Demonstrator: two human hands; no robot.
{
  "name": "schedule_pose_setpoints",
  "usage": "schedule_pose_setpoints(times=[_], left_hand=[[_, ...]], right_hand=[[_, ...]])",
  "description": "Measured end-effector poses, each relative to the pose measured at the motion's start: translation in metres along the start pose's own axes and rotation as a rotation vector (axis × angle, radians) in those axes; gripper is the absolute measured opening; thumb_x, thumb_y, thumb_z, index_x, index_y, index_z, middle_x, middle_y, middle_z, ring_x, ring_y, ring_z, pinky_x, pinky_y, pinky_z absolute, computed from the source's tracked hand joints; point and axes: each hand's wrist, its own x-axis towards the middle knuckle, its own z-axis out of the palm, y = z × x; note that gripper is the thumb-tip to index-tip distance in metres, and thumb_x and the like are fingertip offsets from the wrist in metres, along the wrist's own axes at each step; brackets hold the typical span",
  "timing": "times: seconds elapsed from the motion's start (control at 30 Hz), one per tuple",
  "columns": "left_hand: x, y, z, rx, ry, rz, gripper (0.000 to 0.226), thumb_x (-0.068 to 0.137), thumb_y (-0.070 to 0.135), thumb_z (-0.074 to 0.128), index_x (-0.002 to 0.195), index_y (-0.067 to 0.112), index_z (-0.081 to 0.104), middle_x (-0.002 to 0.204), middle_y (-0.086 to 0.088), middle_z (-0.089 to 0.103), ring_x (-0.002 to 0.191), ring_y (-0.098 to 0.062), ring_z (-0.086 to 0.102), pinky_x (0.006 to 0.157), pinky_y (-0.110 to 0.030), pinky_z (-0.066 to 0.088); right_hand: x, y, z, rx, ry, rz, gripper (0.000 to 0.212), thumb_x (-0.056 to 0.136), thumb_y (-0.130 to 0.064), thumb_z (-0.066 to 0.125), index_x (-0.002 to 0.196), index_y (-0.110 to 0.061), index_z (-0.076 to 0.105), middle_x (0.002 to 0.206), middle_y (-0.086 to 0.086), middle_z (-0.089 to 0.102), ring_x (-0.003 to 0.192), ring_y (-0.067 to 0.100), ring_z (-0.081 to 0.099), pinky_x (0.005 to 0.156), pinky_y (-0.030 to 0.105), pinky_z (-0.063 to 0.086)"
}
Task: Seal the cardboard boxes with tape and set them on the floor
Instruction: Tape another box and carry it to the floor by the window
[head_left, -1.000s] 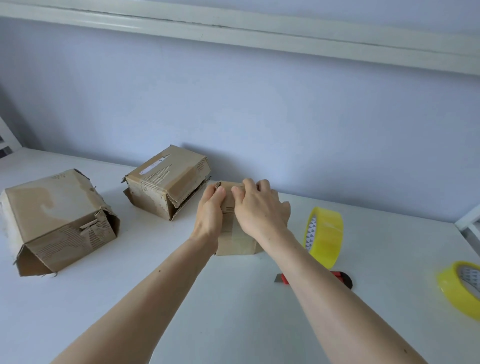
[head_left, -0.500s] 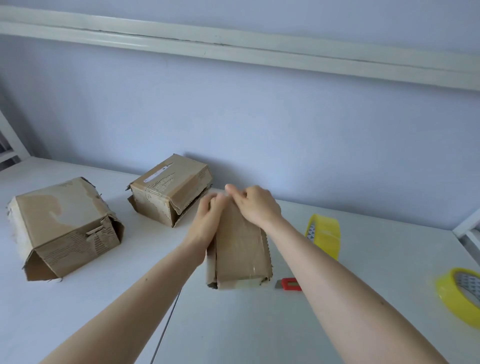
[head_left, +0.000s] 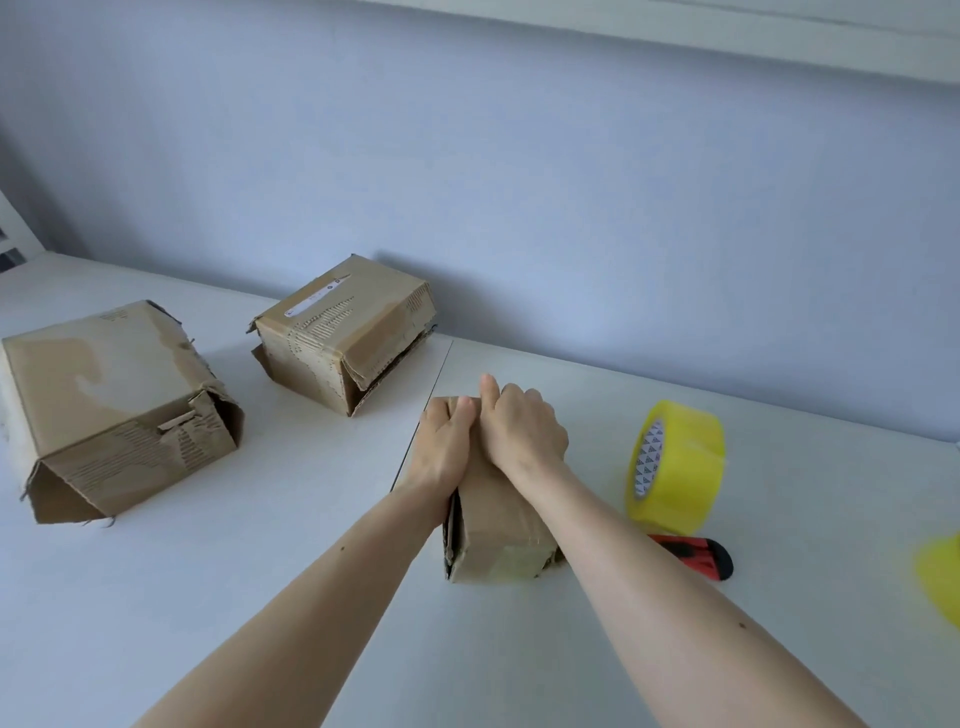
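A big box (head_left: 117, 410) sits on the desk (head_left: 260, 597) at the left of the frame. A second box (head_left: 345, 338) is up and right of it. A small box (head_left: 498, 525) lies mid-frame under both hands. A tape roll (head_left: 675, 467) stands right of it, a cutter (head_left: 701, 558) just below the roll.

Soft, even daylight, faint shadows behind boxes (head_left: 347, 338), wide-angle edge curvature, slight motion blur.

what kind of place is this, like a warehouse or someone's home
Probably a room at home, not a warehouse: a plain white table set against a bare pale blue wall, with a few worn cardboard boxes and yellow tape rolls for hand packing.
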Motion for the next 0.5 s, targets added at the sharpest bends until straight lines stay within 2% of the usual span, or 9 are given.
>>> schedule_pose_setpoints(times=[0.07,0.17,0.23,0.33,0.43,0.5], left_hand=[[-0.001,-0.001,0.0,-0.023,0.014,-0.005,0.029,0.1,0.035,0.046,0.09,0.008,0.048,0.093,-0.009,0.048,0.084,-0.024,0.049,0.078,-0.047,0.051],[0.001,-0.004,-0.002,-0.024,0.007,-0.028,0.024,0.104,0.031,0.044,0.096,0.009,0.048,0.097,-0.011,0.05,0.088,-0.023,0.051,0.083,-0.044,0.052],[0.001,-0.004,-0.001,-0.04,0.008,-0.001,0.021,0.105,0.03,0.044,0.096,0.011,0.049,0.097,-0.008,0.05,0.089,-0.021,0.051,0.083,-0.043,0.051],[0.003,-0.006,-0.002,-0.031,0.019,-0.048,0.026,0.104,0.036,0.045,0.108,0.012,0.054,0.114,-0.005,0.06,0.102,-0.022,0.062,0.096,-0.047,0.054],[0.003,-0.006,-0.003,0.012,0.031,-0.064,0.026,0.103,0.041,0.045,0.109,0.017,0.054,0.121,-0.01,0.06,0.11,-0.028,0.062,0.098,-0.049,0.053],[0.002,-0.004,-0.004,0.011,0.03,-0.065,0.026,0.103,0.041,0.045,0.109,0.017,0.054,0.121,-0.01,0.059,0.104,-0.025,0.062,0.093,-0.045,0.055]], right_hand=[[-0.003,0.003,0.0,0.009,-0.03,-0.021,0.058,0.106,-0.051,0.016,0.134,-0.012,0.049,0.136,0.013,0.046,0.128,0.033,0.042,0.096,0.046,0.038],[-0.013,0.013,0.005,-0.015,-0.015,-0.079,0.052,0.106,-0.051,0.017,0.141,-0.02,0.039,0.148,0.007,0.035,0.139,0.028,0.028,0.104,0.051,0.036],[-0.015,0.015,0.006,-0.044,0.0,-0.09,0.053,0.106,-0.051,0.014,0.149,-0.025,0.029,0.16,0.004,0.02,0.149,0.027,0.011,0.114,0.057,0.024],[-0.023,0.017,0.006,-0.128,-0.034,-0.114,0.057,0.106,-0.049,0.011,0.158,-0.027,0.008,0.166,0.0,-0.004,0.153,0.027,-0.009,0.118,0.063,0.008],[-0.035,0.022,0.007,-0.15,-0.025,-0.156,0.056,0.106,-0.048,0.012,0.158,-0.031,0.002,0.166,-0.003,-0.009,0.153,0.027,-0.011,0.12,0.062,0.004],[-0.04,0.024,0.006,-0.15,-0.016,-0.17,0.056,0.107,-0.047,0.013,0.159,-0.031,0.001,0.166,-0.004,-0.013,0.152,0.027,-0.012,0.12,0.061,0.002]])
